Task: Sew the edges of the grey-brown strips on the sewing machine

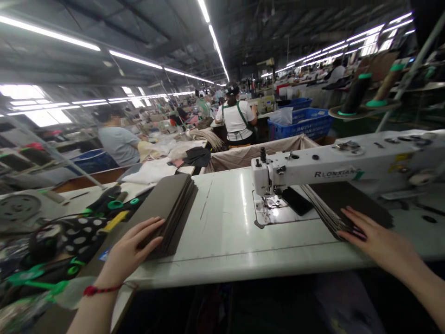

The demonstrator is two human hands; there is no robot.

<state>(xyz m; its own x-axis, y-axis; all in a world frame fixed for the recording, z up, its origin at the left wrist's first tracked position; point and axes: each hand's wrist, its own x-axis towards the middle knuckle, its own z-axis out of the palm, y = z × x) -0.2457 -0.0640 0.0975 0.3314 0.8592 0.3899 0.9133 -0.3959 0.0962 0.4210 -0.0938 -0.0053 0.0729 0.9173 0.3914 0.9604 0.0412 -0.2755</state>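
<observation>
The left hand (135,241) rests palm-down, fingers relaxed, on the left stack (162,197) of dark flat pieces on the table (222,232). The right hand (380,241) lies over the near edge of the right stack (342,197); whether it grips cannot be told. Light, even pressure with flat fingers would probably keep the edges square. Two stacks show, their layers too fine to count; then one phone (297,201), one sewing machine (302,168), two upright spools (358,95) and, farther, one white-shirted worker (234,118).
</observation>
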